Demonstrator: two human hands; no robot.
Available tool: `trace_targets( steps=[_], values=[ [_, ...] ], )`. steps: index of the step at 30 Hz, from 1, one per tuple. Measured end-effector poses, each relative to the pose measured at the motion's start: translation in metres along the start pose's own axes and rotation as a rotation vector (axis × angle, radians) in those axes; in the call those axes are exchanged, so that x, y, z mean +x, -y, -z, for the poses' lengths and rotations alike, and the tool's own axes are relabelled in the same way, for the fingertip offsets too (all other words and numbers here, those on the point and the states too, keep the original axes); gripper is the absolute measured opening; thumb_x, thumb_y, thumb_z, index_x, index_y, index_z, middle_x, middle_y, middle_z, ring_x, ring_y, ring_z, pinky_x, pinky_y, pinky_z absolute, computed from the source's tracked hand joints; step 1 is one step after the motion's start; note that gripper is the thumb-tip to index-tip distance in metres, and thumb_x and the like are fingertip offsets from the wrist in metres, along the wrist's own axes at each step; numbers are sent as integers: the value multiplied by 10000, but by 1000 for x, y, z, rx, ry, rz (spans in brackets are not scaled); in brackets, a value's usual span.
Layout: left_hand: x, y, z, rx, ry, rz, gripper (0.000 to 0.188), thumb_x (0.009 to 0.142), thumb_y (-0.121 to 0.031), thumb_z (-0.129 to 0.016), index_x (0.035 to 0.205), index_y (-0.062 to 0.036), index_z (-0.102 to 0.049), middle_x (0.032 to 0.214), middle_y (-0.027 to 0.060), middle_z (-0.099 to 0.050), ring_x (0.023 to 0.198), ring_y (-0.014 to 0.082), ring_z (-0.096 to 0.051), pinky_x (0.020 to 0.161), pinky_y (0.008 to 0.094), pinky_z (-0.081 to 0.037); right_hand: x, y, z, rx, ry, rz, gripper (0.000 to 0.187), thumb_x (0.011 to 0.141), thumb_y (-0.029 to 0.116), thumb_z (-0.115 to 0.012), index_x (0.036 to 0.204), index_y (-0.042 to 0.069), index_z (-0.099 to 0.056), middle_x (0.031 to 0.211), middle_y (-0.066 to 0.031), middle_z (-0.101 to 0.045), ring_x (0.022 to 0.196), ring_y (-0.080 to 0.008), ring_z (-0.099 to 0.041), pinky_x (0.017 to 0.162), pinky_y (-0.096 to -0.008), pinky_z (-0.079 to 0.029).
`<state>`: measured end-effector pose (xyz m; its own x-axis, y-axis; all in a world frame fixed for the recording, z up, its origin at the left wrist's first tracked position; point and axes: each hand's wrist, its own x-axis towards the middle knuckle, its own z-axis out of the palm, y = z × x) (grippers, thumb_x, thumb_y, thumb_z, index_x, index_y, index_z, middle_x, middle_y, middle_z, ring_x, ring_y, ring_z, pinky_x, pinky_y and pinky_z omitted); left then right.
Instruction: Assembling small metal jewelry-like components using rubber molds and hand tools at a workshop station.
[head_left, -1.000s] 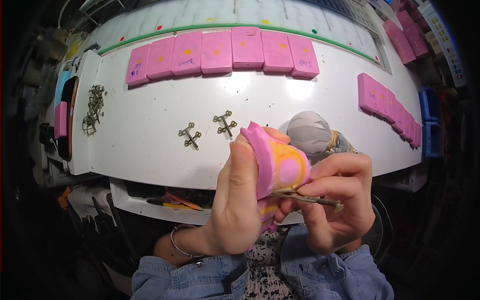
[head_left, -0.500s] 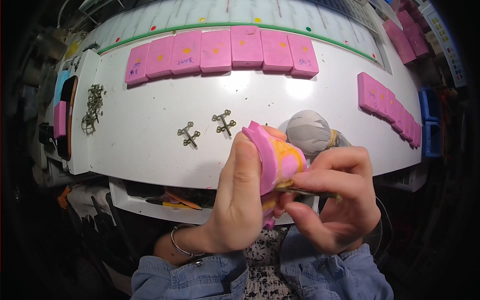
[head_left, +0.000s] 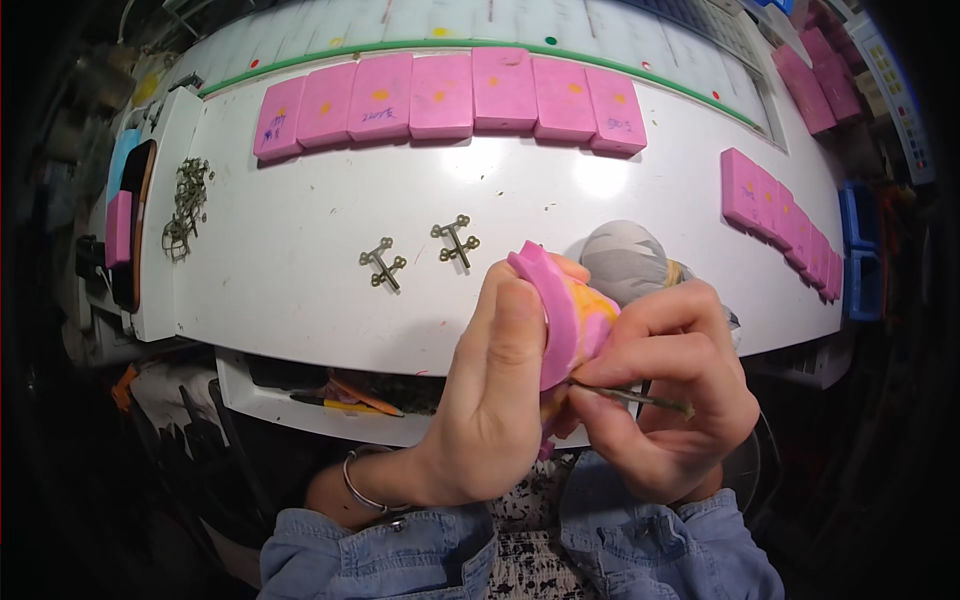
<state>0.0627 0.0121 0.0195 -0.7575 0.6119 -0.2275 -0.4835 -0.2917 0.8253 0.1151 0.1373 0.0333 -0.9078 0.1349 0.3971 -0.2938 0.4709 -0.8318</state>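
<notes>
My left hand (head_left: 490, 400) grips a pink rubber mould (head_left: 558, 310) with yellow patches, bending it so that its face bulges toward my right hand (head_left: 680, 390). The right thumb and forefinger pinch a thin dark green wax piece (head_left: 660, 402) at the mould's lower side. Its inner end is hidden by my fingers, so I cannot tell how much sits in the mould. Beyond the hands, two branched green wax pieces (head_left: 381, 266) with looped ends lie on the white table (head_left: 300, 230). A grey cloth ball (head_left: 625, 262), tied at its neck, rests behind my right hand.
A row of pink mould blocks (head_left: 440, 95) lines the far side, before a green-edged board. More pink blocks (head_left: 755, 195) lean in a row at the right, near blue bins (head_left: 860, 285). Green scraps (head_left: 187, 205) lie at the left; an open drawer (head_left: 330, 405) holds pens below.
The right thumb has come up against the green wax piece and now pinches it with the forefinger. The mould and left hand have shifted slightly right.
</notes>
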Motion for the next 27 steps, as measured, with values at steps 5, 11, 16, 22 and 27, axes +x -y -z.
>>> trace_targets(
  steps=[5, 11, 16, 22, 27],
  values=[
    [2, -1, 3, 80, 8, 75, 603, 945, -525, -138, 1163, -32, -409, 919, 77, -547, 790, 104, -515, 711, 227, -428, -1, -4, -2, 25, -18, 30, 191, 631, 5, -678, 802, 21, -596, 824, -102, -513, 736, -156, -477, 667, -258, -377],
    [-2, -12, -2, 24, -37, 230, 610, 945, -527, -138, 1160, -32, -421, 924, 87, -558, 797, 112, -526, 732, 239, -435, -4, -3, -6, 74, -51, 2, 163, 650, 20, -671, 790, 29, -588, 825, -92, -507, 737, -149, -462, 681, -257, -373],
    [1, -11, -2, -53, -17, 277, 624, 943, -533, -129, 1171, -28, -416, 945, 88, -558, 820, 120, -530, 754, 253, -437, -5, 2, -7, 99, -71, -78, 147, 675, 50, -679, 787, 38, -584, 831, -86, -506, 747, -143, -455, 689, -255, -372],
    [-3, -8, -1, -53, 48, 220, 658, 928, -562, -157, 1206, -6, -371, 970, 81, -550, 831, 115, -519, 765, 252, -423, -5, 3, -6, 121, -55, -101, 139, 696, 74, -683, 783, 39, -580, 840, -89, -507, 757, -141, -455, 702, -255, -376],
    [-4, -15, 0, 54, 90, 233, 640, 924, -548, -254, 1229, 8, -336, 960, 75, -545, 821, 110, -507, 733, 245, -405, -7, 5, -5, 150, -50, -122, 141, 697, 71, -680, 788, 36, -579, 850, -92, -508, 765, -139, -456, 707, -253, -376]
  ],
)
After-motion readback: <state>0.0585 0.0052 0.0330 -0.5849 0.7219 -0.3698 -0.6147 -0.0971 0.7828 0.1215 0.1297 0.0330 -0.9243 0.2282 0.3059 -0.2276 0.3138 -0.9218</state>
